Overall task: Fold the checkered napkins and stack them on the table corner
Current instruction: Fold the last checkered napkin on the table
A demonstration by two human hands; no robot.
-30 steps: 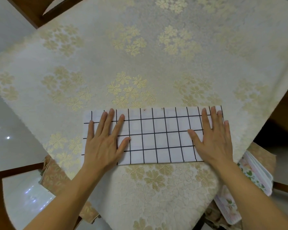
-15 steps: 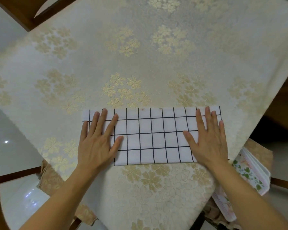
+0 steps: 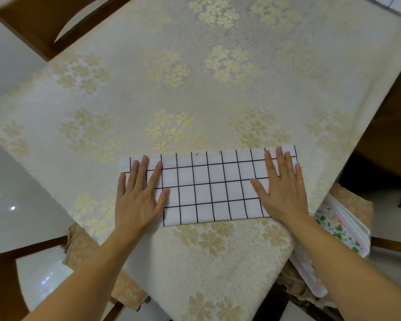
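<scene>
checkered napkin (image 3: pixel 208 188): folded into a long strip, flat near the counter's (image 3: pixel 195 89) near corner | left hand (image 3: pixel 138 198): fingers straight and spread, pressing its left end | right hand (image 3: pixel 281 191): flat, pressing its right end | second checkered napkin (image 3: pixel 390 3): far right corner

Glossy white floor (image 3: pixel 7 181), wooden chairs (image 3: pixel 33 22)

A white napkin (image 3: pixel 214 189) with a thin black grid lies flat on the table, folded into a long strip running from 9 to 3 o'clock. More checkered napkin (image 3: pixel 390 3) shows at 1 o'clock, cut off by the frame.
</scene>
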